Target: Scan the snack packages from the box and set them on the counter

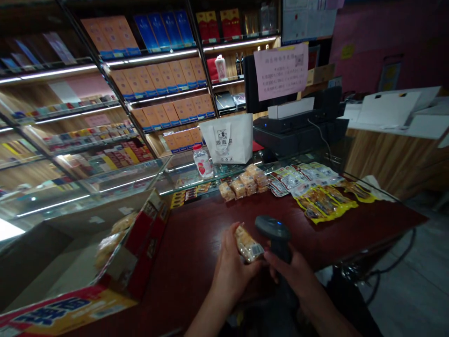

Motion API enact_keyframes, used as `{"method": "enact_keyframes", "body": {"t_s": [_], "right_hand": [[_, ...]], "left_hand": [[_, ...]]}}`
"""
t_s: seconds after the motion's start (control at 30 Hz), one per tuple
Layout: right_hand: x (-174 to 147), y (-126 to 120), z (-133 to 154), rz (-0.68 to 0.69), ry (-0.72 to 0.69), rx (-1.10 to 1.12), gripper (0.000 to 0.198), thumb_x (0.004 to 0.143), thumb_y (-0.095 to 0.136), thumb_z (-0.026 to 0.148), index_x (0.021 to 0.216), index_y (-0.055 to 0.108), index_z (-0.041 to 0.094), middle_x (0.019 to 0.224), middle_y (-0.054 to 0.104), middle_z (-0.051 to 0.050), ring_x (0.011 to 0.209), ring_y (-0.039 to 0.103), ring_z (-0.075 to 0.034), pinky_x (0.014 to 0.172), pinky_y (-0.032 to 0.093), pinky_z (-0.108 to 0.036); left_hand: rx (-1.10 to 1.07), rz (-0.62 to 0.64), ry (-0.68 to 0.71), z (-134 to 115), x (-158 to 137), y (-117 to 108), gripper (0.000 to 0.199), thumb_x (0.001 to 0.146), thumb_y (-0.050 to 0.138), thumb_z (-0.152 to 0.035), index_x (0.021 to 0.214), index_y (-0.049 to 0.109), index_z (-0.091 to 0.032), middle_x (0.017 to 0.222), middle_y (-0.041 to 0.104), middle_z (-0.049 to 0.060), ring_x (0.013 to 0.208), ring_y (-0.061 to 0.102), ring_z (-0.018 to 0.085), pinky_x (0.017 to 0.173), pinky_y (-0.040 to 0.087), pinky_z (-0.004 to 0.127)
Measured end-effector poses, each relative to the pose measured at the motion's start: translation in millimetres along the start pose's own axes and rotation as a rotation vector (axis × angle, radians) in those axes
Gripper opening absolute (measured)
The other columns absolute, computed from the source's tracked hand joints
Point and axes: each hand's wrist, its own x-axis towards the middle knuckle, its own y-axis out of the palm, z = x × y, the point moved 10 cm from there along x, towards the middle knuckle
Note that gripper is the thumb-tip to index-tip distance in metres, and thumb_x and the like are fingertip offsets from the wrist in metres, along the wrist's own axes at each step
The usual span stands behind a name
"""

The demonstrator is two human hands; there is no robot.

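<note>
Above the dark red counter (pixel 196 234), my left hand (pixel 233 262) grips a small clear-wrapped snack pack (pixel 247 244), its barcode label turned toward the right. In my right hand (pixel 294 269) is a dark grey handheld barcode scanner (pixel 280 241), fingers wrapped round its handle. A blue light glows on top of the scanner head, which is close to the pack and apart from it. Beyond my hands, a stack of similar wrapped snack packs (pixel 245 182) sits at the counter's far side.
An open cardboard box (pixel 143 248) with a few packs inside stands at left. Flat yellow-edged snack packets (pixel 326 201) lie at right. Behind are a red-capped bottle (pixel 203 162), a white bag (pixel 228 140) and a checkout machine (pixel 298 131).
</note>
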Motion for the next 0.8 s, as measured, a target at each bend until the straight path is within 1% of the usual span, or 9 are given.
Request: {"method": "enact_keyframes", "body": {"t_s": [0.07,0.13,0.23,0.33,0.43,0.5,0.63,0.7,0.8], "right_hand": [[-3,-1,7,-0.034,-0.028,0.007,0.059,0.061,0.085,0.051,0.1,0.062,0.013,0.055,0.062,0.004,0.044,0.052,-0.013,0.043,0.041,-0.022],[-5,-4,10,-0.072,-0.034,0.009,0.058,0.06,0.086,0.047,0.101,0.063,0.013,0.056,0.062,0.004,0.045,0.053,-0.014,0.043,0.042,-0.023],[-6,-6,13,-0.091,-0.033,0.033,0.058,0.061,0.085,0.046,0.104,0.063,0.014,0.053,0.06,0.005,0.043,0.051,-0.014,0.043,0.042,-0.024],[-5,-5,17,-0.093,-0.048,0.042,0.059,0.059,0.086,0.047,0.102,0.064,0.015,0.064,0.066,0.002,0.044,0.05,-0.012,0.042,0.041,-0.024],[-2,-1,19,-0.054,-0.065,0.022,0.057,0.064,0.083,0.053,0.101,0.063,0.015,0.061,0.065,0.002,0.045,0.051,-0.013,0.043,0.04,-0.023],[-1,-2,20,-0.041,-0.073,-0.009,0.056,0.07,0.078,0.057,0.102,0.062,0.014,0.054,0.061,0.003,0.045,0.051,-0.013,0.044,0.04,-0.023],[1,-7,28,-0.019,-0.118,-0.025,0.057,0.078,0.068,0.065,0.104,0.059,0.014,0.052,0.059,0.003,0.044,0.051,-0.014,0.045,0.04,-0.023],[-1,-7,32,0.002,-0.132,-0.051,0.055,0.081,0.063,0.067,0.1,0.059,0.016,0.051,0.058,0.003,0.044,0.053,-0.015,0.045,0.04,-0.024],[-7,0,36,0.043,-0.144,-0.164,0.052,0.084,0.057,0.07,0.084,0.059,0.018,0.051,0.057,0.002,0.045,0.054,-0.015,0.047,0.041,-0.025]], "left_hand": [[-0.123,0.032,-0.04,0,-6,4,0.092,0.057,0.085,-0.03,0.138,0.042,-0.022,0.132,0.051,0.012,0.119,0.055,0.03,0.1,0.047,0.043],[-0.332,0.103,-0.119,8,-8,8,0.09,0.057,0.087,-0.035,0.137,0.047,-0.024,0.128,0.057,0.012,0.112,0.06,0.029,0.09,0.053,0.039],[-0.643,0.184,-0.304,27,-7,11,0.061,0.068,0.08,-0.043,0.122,0.063,-0.021,0.106,0.069,0.012,0.085,0.067,0.023,0.063,0.054,0.028],[-0.757,0.176,-0.409,40,-2,4,0.044,0.062,0.085,-0.04,0.097,0.073,-0.016,0.085,0.072,0.009,0.065,0.063,0.017,0.051,0.048,0.023],[-0.778,0.101,-0.396,48,13,-13,0.041,0.057,0.088,-0.036,0.09,0.075,-0.016,0.079,0.072,0.007,0.06,0.061,0.014,0.051,0.049,0.023],[-0.776,0.005,-0.362,57,30,-29,0.043,0.056,0.088,-0.037,0.091,0.076,-0.016,0.082,0.072,0.007,0.064,0.062,0.015,0.053,0.051,0.023],[-0.761,-0.166,-0.313,85,63,-58,0.051,0.049,0.091,-0.039,0.091,0.075,-0.015,0.088,0.073,0.007,0.072,0.066,0.017,0.058,0.053,0.024],[-0.774,-0.218,-0.304,102,73,-63,0.053,0.048,0.091,-0.04,0.092,0.074,-0.015,0.09,0.073,0.007,0.073,0.066,0.017,0.059,0.054,0.024],[-0.814,-0.245,-0.326,123,77,-58,0.054,0.051,0.09,-0.041,0.095,0.073,-0.015,0.092,0.073,0.006,0.075,0.067,0.017,0.062,0.054,0.025]]}}
